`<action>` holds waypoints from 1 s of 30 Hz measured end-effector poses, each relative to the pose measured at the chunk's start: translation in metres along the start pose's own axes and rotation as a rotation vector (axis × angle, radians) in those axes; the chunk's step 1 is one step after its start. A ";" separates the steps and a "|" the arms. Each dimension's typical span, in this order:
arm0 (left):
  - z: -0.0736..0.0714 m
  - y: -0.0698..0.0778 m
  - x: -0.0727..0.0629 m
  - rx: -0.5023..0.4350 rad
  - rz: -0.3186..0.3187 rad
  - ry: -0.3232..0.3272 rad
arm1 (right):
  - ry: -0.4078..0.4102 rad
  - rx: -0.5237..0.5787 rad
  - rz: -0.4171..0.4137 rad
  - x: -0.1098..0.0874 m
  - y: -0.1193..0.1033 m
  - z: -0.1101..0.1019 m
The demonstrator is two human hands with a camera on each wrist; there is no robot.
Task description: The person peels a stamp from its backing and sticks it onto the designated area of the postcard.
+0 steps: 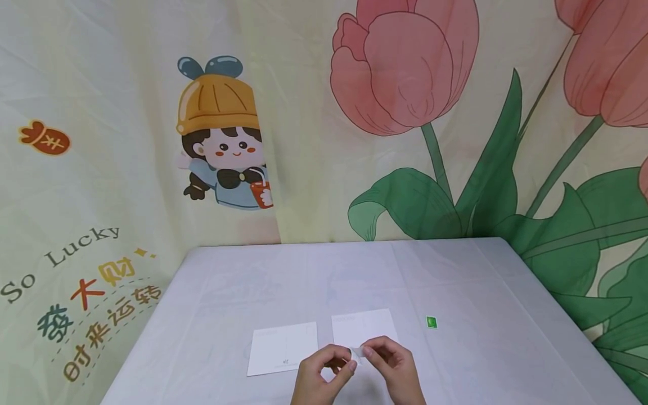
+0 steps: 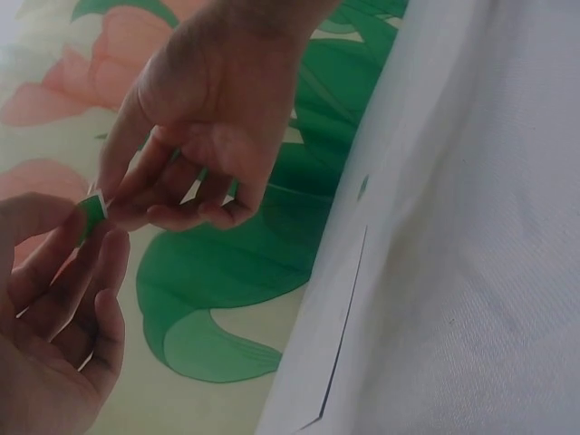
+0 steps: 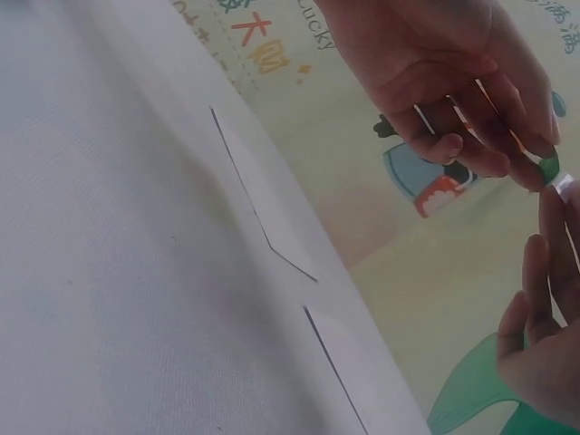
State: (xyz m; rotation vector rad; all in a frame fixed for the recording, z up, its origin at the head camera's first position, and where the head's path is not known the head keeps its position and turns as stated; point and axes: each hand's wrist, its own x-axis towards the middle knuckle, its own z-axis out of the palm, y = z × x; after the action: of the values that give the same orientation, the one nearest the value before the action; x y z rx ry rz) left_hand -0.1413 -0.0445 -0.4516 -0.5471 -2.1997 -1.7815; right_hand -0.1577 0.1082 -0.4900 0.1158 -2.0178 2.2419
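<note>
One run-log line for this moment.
left hand: pinches green piece | right hand: pinches white piece beside it | table: two white cards, small green square to their right

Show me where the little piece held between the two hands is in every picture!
Head: little piece, low, just right of the middle, looking pale.
Left wrist: little piece, near the left edge, about halfway down, showing green.
Right wrist: little piece, near the right edge, above halfway, showing green.
Shared landmark: left hand and right hand meeting around it.
</note>
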 end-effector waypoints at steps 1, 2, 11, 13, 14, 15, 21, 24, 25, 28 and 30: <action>0.001 -0.003 0.000 -0.001 0.002 0.000 | 0.007 -0.001 0.001 0.000 0.000 0.000; 0.002 -0.008 -0.001 -0.003 0.001 0.000 | 0.015 -0.003 0.003 0.000 0.000 0.000; 0.004 -0.036 -0.004 -0.047 -0.005 -0.014 | 0.083 -0.003 0.019 0.001 -0.002 -0.002; 0.003 -0.037 -0.004 -0.052 0.010 -0.020 | 0.088 0.005 0.015 0.001 -0.002 -0.002; 0.003 -0.036 -0.004 -0.053 0.007 -0.023 | 0.091 0.010 0.012 0.001 -0.002 -0.002; 0.003 -0.036 -0.004 -0.051 0.003 -0.024 | 0.093 0.013 0.007 0.001 -0.002 -0.003; 0.003 -0.034 -0.002 -0.044 -0.031 -0.024 | 0.124 0.035 -0.016 0.002 -0.002 -0.005; 0.003 -0.034 -0.002 -0.053 -0.036 -0.027 | 0.141 0.043 -0.032 0.003 -0.002 -0.007; 0.003 -0.034 -0.003 -0.056 -0.033 -0.029 | 0.144 0.044 -0.032 0.003 -0.001 -0.007; 0.003 -0.034 -0.003 -0.070 -0.023 -0.034 | 0.145 0.041 -0.037 0.009 0.022 -0.017; 0.003 -0.034 -0.003 -0.076 -0.013 -0.036 | 0.153 0.040 -0.043 0.014 0.040 -0.024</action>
State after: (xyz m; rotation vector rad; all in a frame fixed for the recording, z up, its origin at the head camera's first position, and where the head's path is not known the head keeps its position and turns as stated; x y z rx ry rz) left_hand -0.1538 -0.0478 -0.4838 -0.5866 -2.1711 -1.8819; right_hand -0.1770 0.1284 -0.5301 -0.0095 -1.8760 2.1931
